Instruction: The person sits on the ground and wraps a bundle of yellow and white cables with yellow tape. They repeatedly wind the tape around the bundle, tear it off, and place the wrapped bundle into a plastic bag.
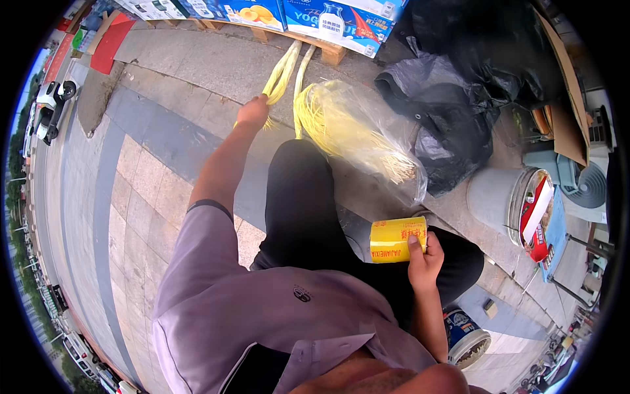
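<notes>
With my left hand I grip a bundle of yellow plastic cord; its far end reaches to the wooden pallet. Another pale yellow strand runs from the pallet beside it. A roll in a yellow printed wrapper is in my right hand, thumb on its near end, above my bent knee. Before me on the paving lies a clear plastic bag, partly around loose yellow cord with cut, pale ends at its right side.
Printed cartons stand on the pallet. Black plastic sheeting is heaped to the right of the bag. A white bucket holding packets stands at the right, and a blue labelled bucket lower down. A red mat lies at upper left.
</notes>
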Demonstrator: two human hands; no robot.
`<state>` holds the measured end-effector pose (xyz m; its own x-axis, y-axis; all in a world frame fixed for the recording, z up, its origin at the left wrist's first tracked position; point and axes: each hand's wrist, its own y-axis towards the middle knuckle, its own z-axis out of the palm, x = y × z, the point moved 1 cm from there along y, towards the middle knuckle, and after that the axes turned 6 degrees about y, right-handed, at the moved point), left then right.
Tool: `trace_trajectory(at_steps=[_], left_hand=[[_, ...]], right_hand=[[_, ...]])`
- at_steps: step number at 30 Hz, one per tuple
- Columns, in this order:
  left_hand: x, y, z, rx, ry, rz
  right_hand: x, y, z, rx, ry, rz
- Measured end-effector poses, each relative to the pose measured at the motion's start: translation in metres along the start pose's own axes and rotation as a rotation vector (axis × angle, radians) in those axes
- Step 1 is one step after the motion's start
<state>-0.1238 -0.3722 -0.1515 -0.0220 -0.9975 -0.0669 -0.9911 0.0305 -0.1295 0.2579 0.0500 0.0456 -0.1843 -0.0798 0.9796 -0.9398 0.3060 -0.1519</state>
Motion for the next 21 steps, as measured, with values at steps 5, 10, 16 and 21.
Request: trace_trajectory(at_steps=[5,10,16,21], left_hand=[[-0.002,0.014,0.1,0.041,-0.041,-0.042],[-0.031,0.051,0.085,0.039,0.121,-0.043],[-0.16,0.03,-0.057,0.095,-0.597,0.325],[-0.287,-0.089,-0.2,0.165,-0.557,0.822]], right_hand=[[0.0,0.052,-0.027,-0.038,-0.275,0.006],[-0.025,0.124,-0.085,-0.154,-0.911,-0.183],[-0.15,0.213,-0.148,-0.216,-1.325,-0.188],[-0.239,0.22,-0.155,-0.272,-1.105,0.198]])
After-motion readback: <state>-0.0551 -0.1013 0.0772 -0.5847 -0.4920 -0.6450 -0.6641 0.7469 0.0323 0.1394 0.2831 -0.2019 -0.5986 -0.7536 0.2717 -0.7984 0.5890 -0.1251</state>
